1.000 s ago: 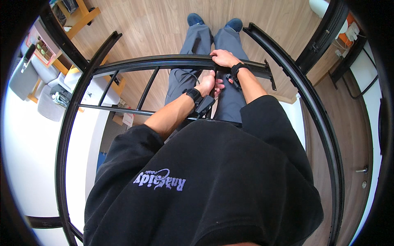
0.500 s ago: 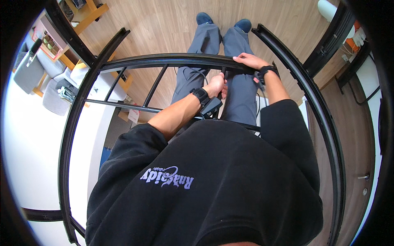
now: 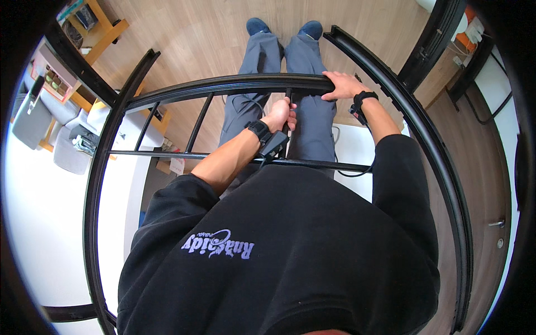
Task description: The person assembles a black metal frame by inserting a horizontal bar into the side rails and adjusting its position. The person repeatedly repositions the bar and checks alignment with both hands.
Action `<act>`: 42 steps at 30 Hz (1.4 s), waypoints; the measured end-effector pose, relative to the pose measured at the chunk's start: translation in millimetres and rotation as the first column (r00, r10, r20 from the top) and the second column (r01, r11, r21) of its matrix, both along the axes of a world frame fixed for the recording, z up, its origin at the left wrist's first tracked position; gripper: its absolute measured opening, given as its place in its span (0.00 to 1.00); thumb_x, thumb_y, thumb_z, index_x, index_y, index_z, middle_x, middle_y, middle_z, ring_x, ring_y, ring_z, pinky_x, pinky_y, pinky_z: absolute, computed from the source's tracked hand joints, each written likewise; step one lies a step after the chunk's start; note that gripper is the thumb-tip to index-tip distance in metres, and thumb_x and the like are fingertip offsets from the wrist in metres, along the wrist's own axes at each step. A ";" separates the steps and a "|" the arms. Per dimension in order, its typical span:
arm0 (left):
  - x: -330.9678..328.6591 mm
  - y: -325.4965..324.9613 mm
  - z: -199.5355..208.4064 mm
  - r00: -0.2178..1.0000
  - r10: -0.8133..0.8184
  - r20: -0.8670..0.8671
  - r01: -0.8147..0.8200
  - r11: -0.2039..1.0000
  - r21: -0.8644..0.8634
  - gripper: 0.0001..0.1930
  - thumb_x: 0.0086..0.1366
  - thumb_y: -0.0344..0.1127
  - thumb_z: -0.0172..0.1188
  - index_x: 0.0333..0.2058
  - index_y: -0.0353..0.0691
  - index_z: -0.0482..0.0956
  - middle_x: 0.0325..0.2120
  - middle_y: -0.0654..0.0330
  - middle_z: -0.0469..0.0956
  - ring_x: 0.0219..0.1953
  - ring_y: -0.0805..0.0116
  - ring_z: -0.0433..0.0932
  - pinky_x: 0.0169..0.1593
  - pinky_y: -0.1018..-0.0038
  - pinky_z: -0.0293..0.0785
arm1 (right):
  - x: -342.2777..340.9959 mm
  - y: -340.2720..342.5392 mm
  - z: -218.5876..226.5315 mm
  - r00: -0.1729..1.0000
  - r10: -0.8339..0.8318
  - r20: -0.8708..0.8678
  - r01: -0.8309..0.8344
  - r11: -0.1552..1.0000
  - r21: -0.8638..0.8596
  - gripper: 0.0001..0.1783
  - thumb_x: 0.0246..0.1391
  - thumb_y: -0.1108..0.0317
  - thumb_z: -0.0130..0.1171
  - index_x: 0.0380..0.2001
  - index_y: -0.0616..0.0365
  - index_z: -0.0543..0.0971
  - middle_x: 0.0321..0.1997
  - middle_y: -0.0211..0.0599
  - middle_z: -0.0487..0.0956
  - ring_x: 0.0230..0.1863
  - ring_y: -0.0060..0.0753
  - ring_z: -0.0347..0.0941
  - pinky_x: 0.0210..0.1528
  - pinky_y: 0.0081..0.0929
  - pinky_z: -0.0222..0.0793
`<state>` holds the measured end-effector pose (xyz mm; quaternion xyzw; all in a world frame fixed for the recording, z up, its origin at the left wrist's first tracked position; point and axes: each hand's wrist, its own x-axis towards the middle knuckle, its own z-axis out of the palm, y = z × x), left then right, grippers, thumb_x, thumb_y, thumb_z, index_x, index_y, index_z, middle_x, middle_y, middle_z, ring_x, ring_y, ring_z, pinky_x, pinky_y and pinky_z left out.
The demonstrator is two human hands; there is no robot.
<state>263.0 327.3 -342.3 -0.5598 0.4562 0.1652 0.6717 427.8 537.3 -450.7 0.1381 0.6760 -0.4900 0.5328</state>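
Observation:
A thick curved black rail (image 3: 223, 84) crosses in front of me, with thinner black bars joined below it. My left hand (image 3: 281, 115) is closed around a short upright bar (image 3: 288, 96) beneath the rail, close to its right end. That hand hides most of the bar. My right hand (image 3: 341, 85) grips the rail's right end, its fingers over the top and the thumb on the near side. A gap separates this end from the long right side rail (image 3: 421, 120). Dark straps and a small black device (image 3: 273, 145) sit on my wrists.
A long left side rail (image 3: 93, 206) runs beside me. A thin lower crossbar (image 3: 312, 163) passes close to my waist, above a white surface (image 3: 355, 142). Grey chairs (image 3: 70, 139) stand at left, a wooden shelf (image 3: 100, 42) at upper left, a brown door (image 3: 483, 184) at right.
My right hand has gone from lying along the rail's top to curling round its end. More of the white surface shows beside my legs. My left hand keeps its hold, and the view has shifted slightly.

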 end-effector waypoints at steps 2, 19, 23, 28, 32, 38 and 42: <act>-0.9 0.9 -0.7 1.000 0.020 0.004 -0.020 1.000 -0.003 0.18 0.81 0.52 0.36 0.38 0.49 0.68 0.18 0.72 0.56 0.17 0.77 0.54 0.22 0.72 0.53 | 2.2 11.2 -0.5 0.995 0.051 0.085 -0.055 0.997 0.045 0.59 0.40 0.30 0.73 0.69 0.56 0.70 0.66 0.54 0.77 0.67 0.61 0.71 0.70 0.55 0.65; 13.5 -15.6 -11.1 0.987 -0.153 -0.052 0.159 0.978 0.133 0.19 0.80 0.50 0.36 0.33 0.44 0.63 0.17 0.61 0.60 0.13 0.64 0.61 0.18 0.62 0.64 | 7.2 2.5 5.3 0.989 -0.099 0.114 0.086 0.990 0.114 0.57 0.31 0.31 0.78 0.62 0.53 0.76 0.59 0.50 0.82 0.65 0.61 0.73 0.66 0.60 0.62; 16.9 -17.4 -12.4 0.976 -0.193 -0.103 0.209 0.962 0.175 0.23 0.81 0.53 0.35 0.31 0.43 0.64 0.16 0.60 0.62 0.13 0.63 0.63 0.19 0.61 0.66 | 7.8 0.1 7.0 0.992 -0.061 0.110 0.042 0.985 0.166 0.58 0.31 0.32 0.78 0.64 0.53 0.75 0.59 0.54 0.80 0.65 0.59 0.71 0.68 0.58 0.60; 18.0 -21.7 -12.8 0.977 -0.189 -0.101 0.203 0.968 0.147 0.24 0.81 0.55 0.35 0.30 0.44 0.64 0.16 0.60 0.63 0.13 0.62 0.64 0.17 0.60 0.66 | 12.0 -1.2 7.3 0.992 -0.080 0.099 0.065 0.987 0.146 0.56 0.31 0.31 0.78 0.62 0.51 0.75 0.57 0.51 0.80 0.64 0.59 0.71 0.67 0.56 0.59; 19.0 -25.6 -11.5 0.978 -0.188 -0.087 0.199 0.970 0.142 0.22 0.81 0.54 0.37 0.31 0.45 0.64 0.15 0.62 0.62 0.13 0.64 0.63 0.16 0.61 0.64 | 15.0 -2.9 7.9 0.994 -0.029 0.102 0.018 0.994 0.111 0.52 0.33 0.39 0.77 0.62 0.52 0.74 0.57 0.51 0.79 0.61 0.59 0.72 0.64 0.56 0.61; 16.1 -23.8 -18.1 0.957 -0.190 -0.221 0.240 0.943 0.231 0.23 0.80 0.54 0.39 0.29 0.46 0.64 0.15 0.64 0.58 0.13 0.66 0.58 0.18 0.64 0.56 | 10.2 -3.6 14.1 0.991 -0.016 0.134 0.007 0.998 0.070 0.47 0.33 0.52 0.75 0.61 0.52 0.73 0.56 0.52 0.80 0.60 0.61 0.75 0.64 0.56 0.67; 6.6 -22.5 -9.7 0.947 -0.263 -0.186 0.303 0.923 0.238 0.24 0.79 0.57 0.49 0.30 0.45 0.65 0.16 0.62 0.67 0.13 0.68 0.61 0.20 0.69 0.62 | 8.0 -4.1 27.4 0.984 -0.081 0.159 0.075 0.996 0.040 0.46 0.32 0.54 0.74 0.60 0.55 0.76 0.54 0.52 0.83 0.58 0.58 0.79 0.60 0.50 0.74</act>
